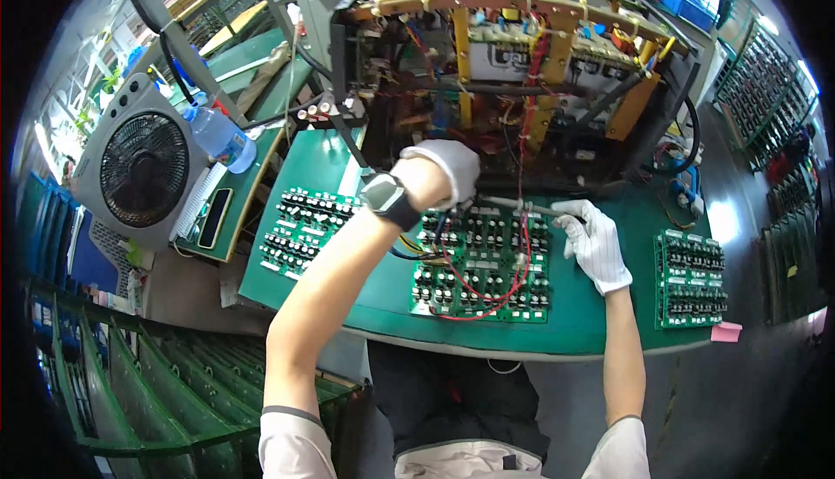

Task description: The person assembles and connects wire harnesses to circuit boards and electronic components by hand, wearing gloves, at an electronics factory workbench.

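My left hand (pixel 448 170), in a white glove, is curled over the top edge of the middle green circuit board (pixel 484 266). Its fingertips are turned away, so what they grip is hidden; dark and yellow wires (pixel 407 247) come out just below. My right hand (pixel 593 242), also gloved, pinches one end of a thin grey pen-like rod (pixel 531 207). The rod lies almost level across the board's upper edge, its other end pointing toward my left hand. Red wires (pixel 524 261) hang from the open electrical rack (pixel 513 87) and loop over the board.
More circuit boards lie left (pixel 304 231) and right (pixel 691 279) on the green table (pixel 383 305). A pink slip (pixel 726 332) sits at the right corner. Off to the left are a grey fan (pixel 143 170), a water bottle (pixel 222 140) and a phone (pixel 215 218).
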### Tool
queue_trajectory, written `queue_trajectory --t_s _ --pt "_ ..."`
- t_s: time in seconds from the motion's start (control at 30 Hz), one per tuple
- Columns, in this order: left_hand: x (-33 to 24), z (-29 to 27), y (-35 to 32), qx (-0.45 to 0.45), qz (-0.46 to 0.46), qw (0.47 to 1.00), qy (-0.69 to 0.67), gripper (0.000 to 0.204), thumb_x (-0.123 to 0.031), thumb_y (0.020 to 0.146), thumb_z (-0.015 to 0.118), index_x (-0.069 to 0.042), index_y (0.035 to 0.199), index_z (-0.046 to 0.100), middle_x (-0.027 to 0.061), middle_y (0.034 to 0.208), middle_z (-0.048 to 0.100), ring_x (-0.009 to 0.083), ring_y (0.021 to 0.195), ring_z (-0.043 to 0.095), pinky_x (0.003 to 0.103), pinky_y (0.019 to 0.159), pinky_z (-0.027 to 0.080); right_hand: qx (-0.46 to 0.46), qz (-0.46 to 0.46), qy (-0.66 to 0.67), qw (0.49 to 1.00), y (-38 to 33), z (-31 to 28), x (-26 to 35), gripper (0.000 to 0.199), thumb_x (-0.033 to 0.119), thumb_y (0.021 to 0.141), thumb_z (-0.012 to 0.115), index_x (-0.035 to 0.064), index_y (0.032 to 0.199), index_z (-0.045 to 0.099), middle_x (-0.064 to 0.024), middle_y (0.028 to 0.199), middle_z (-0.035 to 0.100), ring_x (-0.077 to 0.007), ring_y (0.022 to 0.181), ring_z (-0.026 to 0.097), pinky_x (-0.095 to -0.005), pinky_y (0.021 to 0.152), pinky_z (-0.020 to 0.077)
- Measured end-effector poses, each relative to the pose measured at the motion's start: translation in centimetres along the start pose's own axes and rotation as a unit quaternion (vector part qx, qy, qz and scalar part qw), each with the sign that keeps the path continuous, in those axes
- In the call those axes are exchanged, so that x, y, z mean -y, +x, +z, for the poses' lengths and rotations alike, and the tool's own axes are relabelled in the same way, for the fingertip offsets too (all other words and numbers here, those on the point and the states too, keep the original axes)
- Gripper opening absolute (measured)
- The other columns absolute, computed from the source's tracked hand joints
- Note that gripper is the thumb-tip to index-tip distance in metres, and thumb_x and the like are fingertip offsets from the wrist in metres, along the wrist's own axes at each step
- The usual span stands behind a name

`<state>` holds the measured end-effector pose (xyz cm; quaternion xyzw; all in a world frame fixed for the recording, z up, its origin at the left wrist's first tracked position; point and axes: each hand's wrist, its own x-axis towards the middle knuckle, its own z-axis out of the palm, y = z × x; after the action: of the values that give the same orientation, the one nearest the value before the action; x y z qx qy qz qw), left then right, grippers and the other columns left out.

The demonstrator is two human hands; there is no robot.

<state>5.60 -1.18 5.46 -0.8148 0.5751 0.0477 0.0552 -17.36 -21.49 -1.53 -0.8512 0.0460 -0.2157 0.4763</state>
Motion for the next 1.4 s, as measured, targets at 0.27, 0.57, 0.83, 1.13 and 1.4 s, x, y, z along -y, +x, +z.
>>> queue_trajectory --t_s 0.27,0.57,0.83,1.13,1.4 --pt "-2.4 0.9 1.7 0.012 -0.047 0.999 0.003 0.017 -0.011 0.074 0.072 -0.001 0.084 0.080 0.0246 0.086 0.075 0.0431 0.086 0.075 0.048 0.072 0.060 0.010 -0.009 -0.008 1.000 -0.8 -0.2 -0.2 0.017 0.013 0.105 0.061 -0.0007 0.113 0.069 -0.0122 0.090 0.074 -0.0142 0.053 0.063 -0.0287 0.052 0.0494" --pt "-2.2 0.6 1.8 -0.022 -0.036 0.998 -0.050 0.025 -0.019 0.077 0.072 0.004 0.086 0.077 0.0292 0.085 0.072 0.0459 0.085 0.073 0.051 0.076 0.059 0.022 0.003 0.013 1.000 -0.6 -0.2 -0.5 0.019 0.013 0.107 0.060 -0.0009 0.117 0.067 -0.0113 0.091 0.074 -0.0110 0.054 0.060 -0.0274 0.053 0.0487" --pt "-2.2 -1.1 0.1 -0.033 -0.064 0.989 -0.126 0.029 -0.030 0.086 0.066 -0.009 0.101 0.079 0.0212 0.093 0.076 0.0426 0.089 0.073 0.050 0.081 0.058 0.010 -0.002 0.010 1.000 -0.7 0.1 -0.5 0.018 0.011 0.106 0.058 0.0010 0.117 0.069 -0.0129 0.092 0.075 -0.0139 0.054 0.062 -0.0297 0.054 0.0504" --pt "-1.9 -0.5 -2.5 -0.170 -0.059 0.938 -0.297 0.036 -0.031 0.090 0.072 -0.003 0.114 0.074 0.0184 0.089 0.075 0.0355 0.086 0.074 0.043 0.078 0.058 0.015 -0.007 -0.021 1.000 -0.8 0.4 -0.3 0.018 0.010 0.105 0.057 0.0019 0.116 0.070 -0.0133 0.091 0.073 -0.0162 0.054 0.062 -0.0322 0.055 0.0516" --pt "-1.8 0.0 -4.7 -0.186 -0.165 0.860 -0.445 0.037 -0.027 0.093 0.077 -0.002 0.119 0.073 0.0124 0.086 0.076 0.0135 0.077 0.070 0.031 0.070 0.056 0.019 0.001 -0.019 1.000 -0.4 0.6 0.2 0.019 0.013 0.106 0.058 0.0020 0.117 0.070 -0.0127 0.088 0.071 -0.0164 0.055 0.063 -0.0314 0.057 0.0516"
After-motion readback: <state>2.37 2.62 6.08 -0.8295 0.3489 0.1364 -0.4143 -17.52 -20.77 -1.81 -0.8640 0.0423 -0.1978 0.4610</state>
